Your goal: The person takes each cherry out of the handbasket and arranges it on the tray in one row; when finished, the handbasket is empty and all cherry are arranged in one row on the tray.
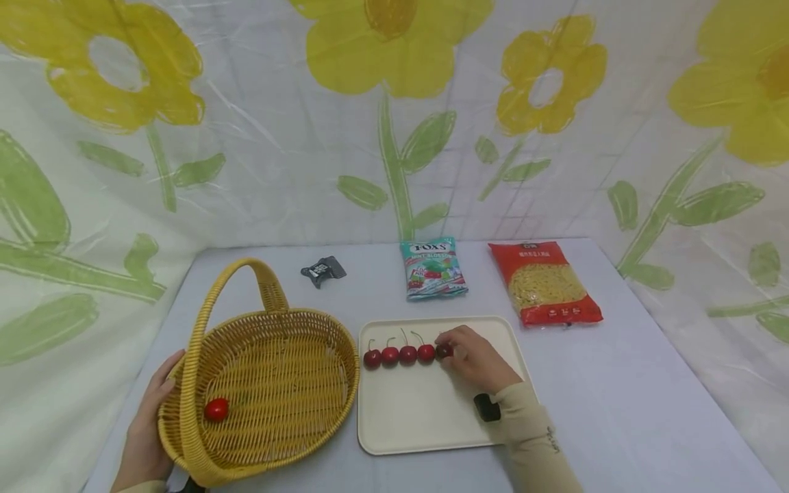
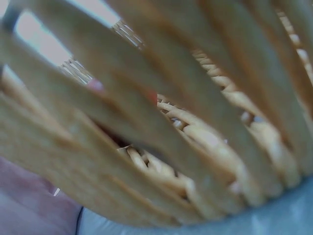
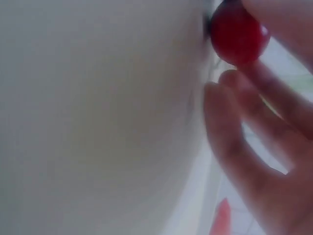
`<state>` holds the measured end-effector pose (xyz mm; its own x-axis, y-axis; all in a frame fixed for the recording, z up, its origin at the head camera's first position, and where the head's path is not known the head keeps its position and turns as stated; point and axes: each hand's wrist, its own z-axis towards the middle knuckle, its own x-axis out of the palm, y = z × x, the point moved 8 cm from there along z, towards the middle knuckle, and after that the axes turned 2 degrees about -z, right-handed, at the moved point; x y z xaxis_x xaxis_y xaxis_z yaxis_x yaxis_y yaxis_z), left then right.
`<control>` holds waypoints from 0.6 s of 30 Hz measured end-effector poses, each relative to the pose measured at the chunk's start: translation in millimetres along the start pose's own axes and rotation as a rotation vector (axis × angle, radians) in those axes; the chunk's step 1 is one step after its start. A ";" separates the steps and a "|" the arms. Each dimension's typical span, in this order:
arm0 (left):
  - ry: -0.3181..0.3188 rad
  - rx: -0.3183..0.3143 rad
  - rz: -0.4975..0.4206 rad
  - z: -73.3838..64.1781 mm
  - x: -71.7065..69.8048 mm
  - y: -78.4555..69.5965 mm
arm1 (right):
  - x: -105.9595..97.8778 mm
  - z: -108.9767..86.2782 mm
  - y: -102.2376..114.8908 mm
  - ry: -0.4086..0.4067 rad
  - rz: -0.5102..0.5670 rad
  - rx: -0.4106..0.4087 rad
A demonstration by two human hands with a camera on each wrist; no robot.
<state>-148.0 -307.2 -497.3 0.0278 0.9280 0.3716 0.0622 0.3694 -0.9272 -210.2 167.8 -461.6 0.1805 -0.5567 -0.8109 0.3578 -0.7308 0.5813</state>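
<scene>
In the head view, my right hand [image 1: 474, 359] pinches a dark red cherry [image 1: 444, 351] at the right end of a row on the cream tray [image 1: 431, 424]. The right wrist view shows this cherry [image 3: 238, 34] between thumb and fingertips, close by the tray surface. Several more cherries [image 1: 408, 355], stems up, form the row to its left. My left hand [image 1: 146, 424] rests against the outer left wall of the yellow wicker basket [image 1: 354, 370], its fingers extended along the side. Inside the basket lies a small red tomato [image 1: 216, 409]. Blurred basket slats [image 2: 161, 122] fill most of the left wrist view.
Behind the tray lie a teal bag of Fox's candies [image 1: 434, 268] and a red pasta bag [image 1: 545, 283]. A small dark wrapped packet [image 1: 323, 270] sits behind the basket. The basket's tall handle [image 1: 200, 342] arches up over its left part. A flower-printed curtain [image 1: 271, 137] encloses the table.
</scene>
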 end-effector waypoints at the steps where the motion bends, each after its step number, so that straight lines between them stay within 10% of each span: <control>1: 0.001 0.003 0.001 0.2 0.1 -0.4 | -1.4 0.0 -0.2 -0.013 0.007 -0.011; 18: -0.014 0.001 0.002 1.1 -1.2 0.0 | -11.7 1.1 3.9 -0.024 0.023 0.044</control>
<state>-149.1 -308.3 -497.8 0.0139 0.9292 0.3693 0.0609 0.3679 -0.9279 -212.0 171.0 -449.7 0.1654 -0.5824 -0.7959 0.3135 -0.7341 0.6024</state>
